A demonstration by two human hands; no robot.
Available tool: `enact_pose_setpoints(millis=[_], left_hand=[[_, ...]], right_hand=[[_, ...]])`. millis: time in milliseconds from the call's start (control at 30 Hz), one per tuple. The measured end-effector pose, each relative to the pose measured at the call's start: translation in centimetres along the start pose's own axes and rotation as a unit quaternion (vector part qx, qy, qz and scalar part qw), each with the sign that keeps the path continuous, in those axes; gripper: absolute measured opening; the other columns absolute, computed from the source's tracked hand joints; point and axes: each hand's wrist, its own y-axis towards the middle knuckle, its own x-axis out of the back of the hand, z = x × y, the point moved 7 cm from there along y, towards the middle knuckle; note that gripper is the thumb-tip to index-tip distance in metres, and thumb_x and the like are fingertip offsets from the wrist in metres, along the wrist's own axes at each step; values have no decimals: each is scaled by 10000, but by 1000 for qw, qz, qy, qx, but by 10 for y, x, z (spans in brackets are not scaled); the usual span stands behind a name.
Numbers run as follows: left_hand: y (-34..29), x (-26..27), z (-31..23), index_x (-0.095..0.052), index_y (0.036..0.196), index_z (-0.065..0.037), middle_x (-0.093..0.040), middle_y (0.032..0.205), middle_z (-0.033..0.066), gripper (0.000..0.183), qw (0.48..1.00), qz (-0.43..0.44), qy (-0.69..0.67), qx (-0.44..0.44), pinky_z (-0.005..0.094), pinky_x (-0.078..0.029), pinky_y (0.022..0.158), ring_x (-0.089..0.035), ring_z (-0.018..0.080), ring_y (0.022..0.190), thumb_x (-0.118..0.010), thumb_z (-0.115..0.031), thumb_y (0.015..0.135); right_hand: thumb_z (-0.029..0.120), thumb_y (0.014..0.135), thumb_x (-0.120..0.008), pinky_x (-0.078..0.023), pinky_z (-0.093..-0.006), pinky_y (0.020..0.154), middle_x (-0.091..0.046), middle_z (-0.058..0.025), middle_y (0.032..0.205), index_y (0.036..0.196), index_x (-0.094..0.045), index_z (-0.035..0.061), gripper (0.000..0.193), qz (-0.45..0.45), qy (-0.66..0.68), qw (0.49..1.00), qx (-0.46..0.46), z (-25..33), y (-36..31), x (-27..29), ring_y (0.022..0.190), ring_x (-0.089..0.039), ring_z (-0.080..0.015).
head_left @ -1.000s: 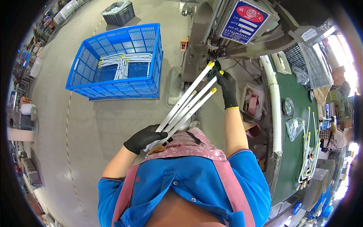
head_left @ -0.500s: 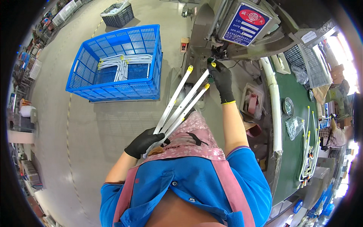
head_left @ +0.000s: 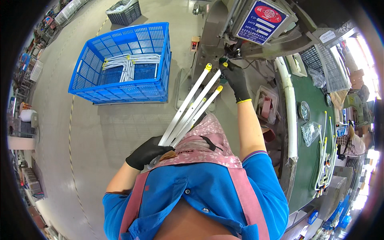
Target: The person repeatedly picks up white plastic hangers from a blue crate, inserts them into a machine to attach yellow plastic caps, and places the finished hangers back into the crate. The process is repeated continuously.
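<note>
My left hand (head_left: 148,153), in a black glove, is closed around the near ends of several white metal tubes (head_left: 185,107) at my apron. The tubes fan out away from me and carry yellow end fittings (head_left: 208,66). My right hand (head_left: 235,80), gloved in black with a yellow cuff edge, has its fingers closed at the far end of the middle tube, beside its yellow tip. That tip is just below the working head of a grey machine (head_left: 232,50). The glove partly hides what the right fingers grip.
A blue plastic crate (head_left: 120,93) with bent white tubes (head_left: 128,66) stands on the floor at left, a dark basket (head_left: 124,14) beyond it. At right, a green-topped table (head_left: 301,168) bears more tubes, a metal bowl (head_left: 305,112) and plastic bags. Another person (head_left: 354,144) is at far right.
The far ends of the tubes have shifted slightly right, and my left hand has moved a little left. My right hand stays at the middle tube's end, close to the machine.
</note>
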Motion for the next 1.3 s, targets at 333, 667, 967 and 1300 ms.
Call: enact_pose_setpoints(millis=[333, 667, 967, 1300], left_hand=[[14, 10, 21, -603, 1134, 9, -664, 1030, 108, 366, 1000, 6, 2, 19, 287, -455, 840, -610, 171, 915, -626, -195, 831], [21, 5, 27, -599, 1194, -27, -656, 1074, 82, 372, 999, 30, -39, -23, 285, -460, 865, -599, 143, 951, -590, -242, 891], [2, 1, -6, -596, 1109, 11, -655, 990, 89, 312, 998, -14, -56, -12, 280, -472, 802, -598, 130, 867, -588, -162, 849], [6, 10, 2, -526, 1183, 44, -646, 1022, 156, 408, 991, -48, -114, -53, 316, -488, 844, -629, 207, 931, -597, -124, 818]], right_hand=[[238, 857, -586, -445, -283, 744, -640, -66, 914, 1040, -625, -14, 314, 106, 185, 977, -31, -42, -30, -19, 839, -565, -129], [171, 850, -632, -428, -217, 608, -599, 25, 790, 1031, -652, 9, 243, 52, 251, 961, -103, -68, -44, -26, 675, -515, -57], [188, 849, -635, -442, -245, 660, -653, -7, 818, 1053, -656, -16, 290, -57, 124, 990, -30, -17, -27, 9, 734, -556, -76], [263, 854, -628, -468, -266, 689, -678, -72, 866, 1105, -651, 19, 351, -48, 133, 990, 30, 20, -3, 6, 749, -592, -110]])
